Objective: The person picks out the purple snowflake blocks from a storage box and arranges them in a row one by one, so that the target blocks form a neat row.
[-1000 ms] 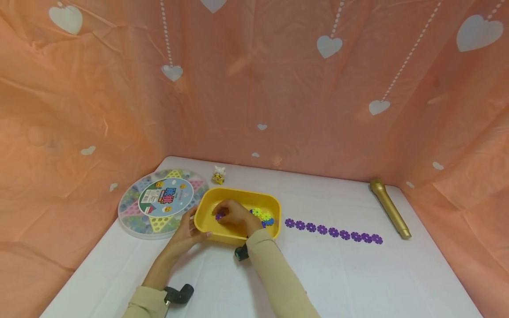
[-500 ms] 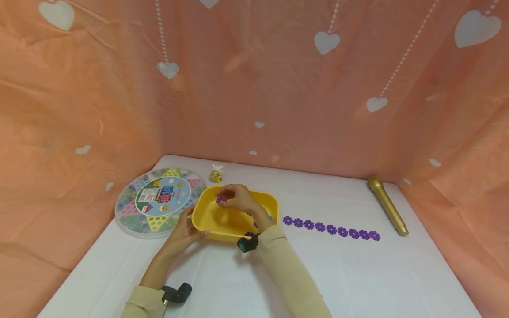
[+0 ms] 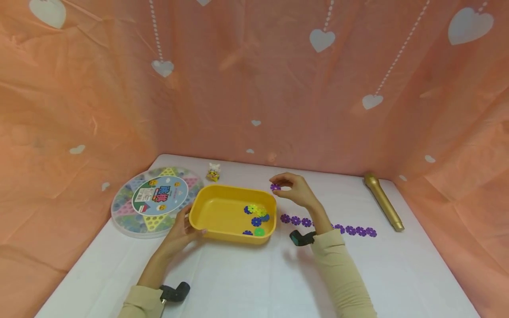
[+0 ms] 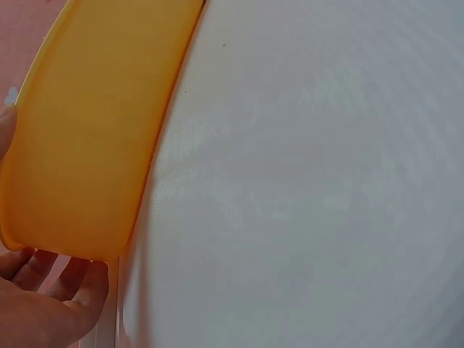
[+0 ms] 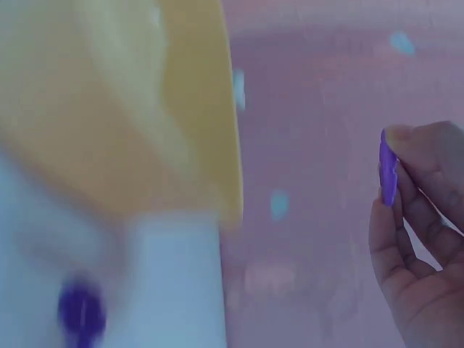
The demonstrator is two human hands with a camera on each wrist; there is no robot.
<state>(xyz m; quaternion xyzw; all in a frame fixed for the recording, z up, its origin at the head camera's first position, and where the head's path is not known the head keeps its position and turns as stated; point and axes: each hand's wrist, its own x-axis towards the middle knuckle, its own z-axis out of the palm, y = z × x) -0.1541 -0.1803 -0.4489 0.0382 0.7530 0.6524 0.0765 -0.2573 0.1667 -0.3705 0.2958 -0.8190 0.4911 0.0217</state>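
My left hand (image 3: 179, 233) grips the left end of a yellow plastic tub (image 3: 218, 215), thumb at the near rim and fingers against the end wall. Between the thumb and fingertips of my right hand (image 3: 297, 190), raised beyond the tub's right end, is a purple snowflake disc (image 3: 275, 187). The right wrist view shows that disc (image 5: 388, 170) edge-on in the pinch. Inside the tub, toward its right side, lie several blue, yellow and green discs (image 3: 256, 221). A row of purple discs (image 3: 296, 220) runs rightward along the table, partly hidden by my right wrist.
A round Chinese checkers box (image 3: 159, 196) lies left of the tub. Behind the tub stands a small white-and-yellow figurine (image 3: 214, 172). A gold microphone-shaped object (image 3: 383, 203) lies at the far right. A pink curtain (image 3: 254, 88) hangs behind the white table (image 3: 238, 282).
My right hand has lifted a purple disc out of the tub and carried it right, past the tub's right end. The left hand has stayed on the tub.
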